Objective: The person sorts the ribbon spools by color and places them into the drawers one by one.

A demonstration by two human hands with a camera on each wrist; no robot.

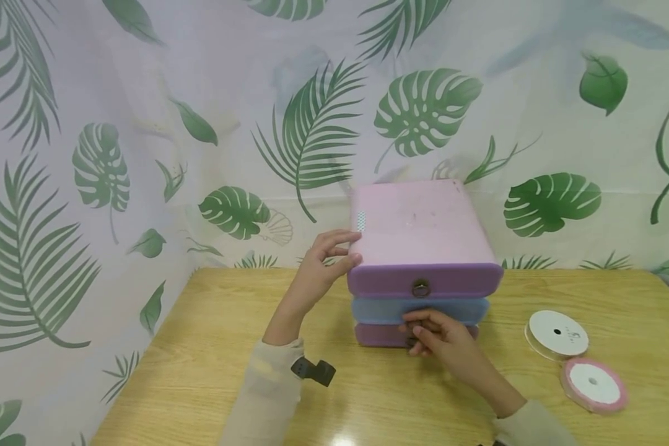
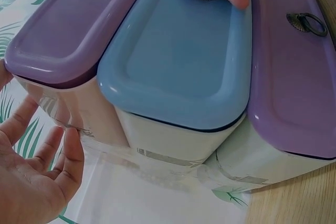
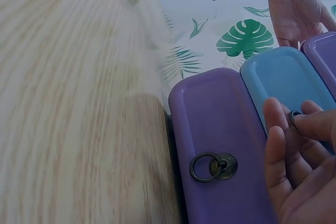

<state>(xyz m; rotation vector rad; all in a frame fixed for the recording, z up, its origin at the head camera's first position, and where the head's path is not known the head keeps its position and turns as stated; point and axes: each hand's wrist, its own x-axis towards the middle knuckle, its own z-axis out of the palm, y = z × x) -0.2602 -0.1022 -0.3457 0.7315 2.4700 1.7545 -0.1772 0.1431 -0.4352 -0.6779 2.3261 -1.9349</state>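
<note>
A small chest of drawers with a pink top (image 1: 418,229) stands on the table, its fronts stacked purple, blue and purple. My left hand (image 1: 326,260) rests against its upper left side, the fingers fairly straight on the side wall, as the left wrist view also shows. At the blue middle drawer (image 2: 178,51), my right hand (image 1: 446,344) pinches the metal ring pull (image 3: 294,118) between thumb and finger. The top purple drawer (image 1: 384,282) carries its own ring pull (image 1: 420,288). Below, the lower purple drawer (image 3: 215,114) is partly covered by the right hand in the head view.
To the right of the chest, a white ribbon spool (image 1: 557,334) lies on the wooden table (image 1: 201,365). A pink-rimmed spool (image 1: 593,385) lies just in front of it. A leaf-patterned cloth (image 1: 234,155) hangs behind the table.
</note>
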